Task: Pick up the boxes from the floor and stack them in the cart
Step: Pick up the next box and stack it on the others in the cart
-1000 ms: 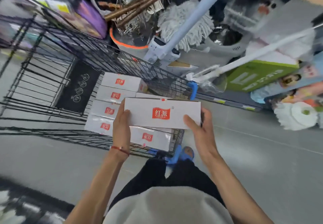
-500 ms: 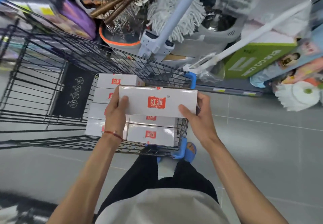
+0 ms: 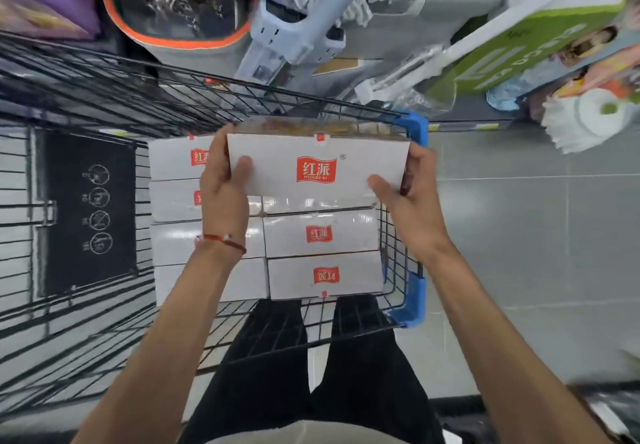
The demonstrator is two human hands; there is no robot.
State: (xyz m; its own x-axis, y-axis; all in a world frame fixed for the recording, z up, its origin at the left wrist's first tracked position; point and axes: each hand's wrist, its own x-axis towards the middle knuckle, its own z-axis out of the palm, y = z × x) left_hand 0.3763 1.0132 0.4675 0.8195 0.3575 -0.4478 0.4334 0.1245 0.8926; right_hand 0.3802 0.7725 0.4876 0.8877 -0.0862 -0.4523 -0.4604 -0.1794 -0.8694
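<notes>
We held the box (image 3: 318, 166) over the cart (image 3: 417, 124), above its stack (image 3: 320, 234), left hand (image 3: 223, 189) and right hand (image 3: 414, 194) each curled round an end; best lowered level, edges squared, grip released last.

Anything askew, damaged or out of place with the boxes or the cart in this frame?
Nothing stands out. The stacked boxes lie flat in two tidy columns in the cart, logos up, no visible dents. The held box is square over them, gripped at its ends by the left hand and right hand.
</notes>
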